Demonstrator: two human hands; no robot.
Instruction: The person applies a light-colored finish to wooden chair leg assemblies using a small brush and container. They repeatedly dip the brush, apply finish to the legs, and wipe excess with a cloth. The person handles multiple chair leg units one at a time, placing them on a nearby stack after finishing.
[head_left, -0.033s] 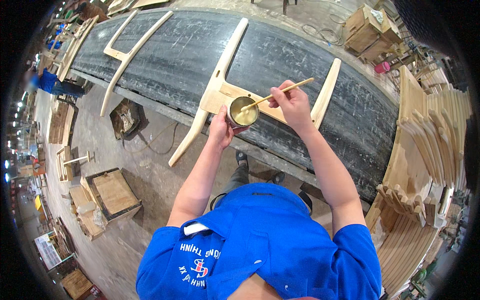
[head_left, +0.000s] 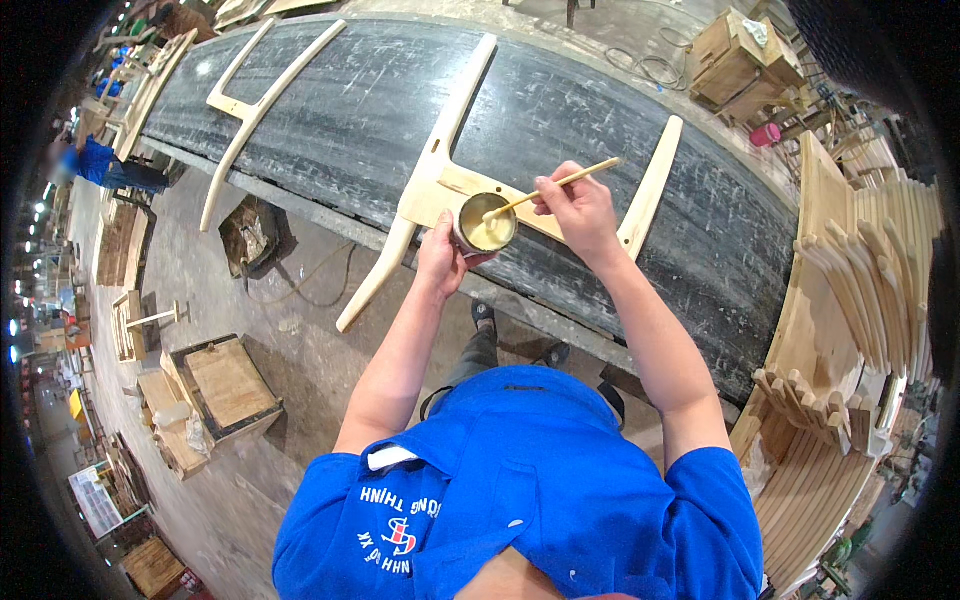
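My left hand (head_left: 443,258) is wrapped round a small open can (head_left: 467,246) of pale yellow paste (head_left: 492,232). In my right hand (head_left: 578,208), a thin wooden stick (head_left: 590,171) is pinched between thumb and fingers, slanting down to the left. Its lower tip is in the can, coated with a lump of the paste. Just beyond the can, a pale wooden frame (head_left: 455,120) with two long legs and a crossbar lies on a dark, scuffed table (head_left: 400,80). The can hides part of the crossbar, which has small holes.
A second wooden frame (head_left: 262,108) lies farther left on the table. Stacked curved wooden parts (head_left: 870,290) stand at the right. On the floor at left are a dark bin (head_left: 248,237) and a wooden box (head_left: 228,388). A person in blue (head_left: 100,163) stands at far left.
My right hand has shifted very slightly to the left, and the stick's upper end has moved a little left and down with it. The can stays in place.
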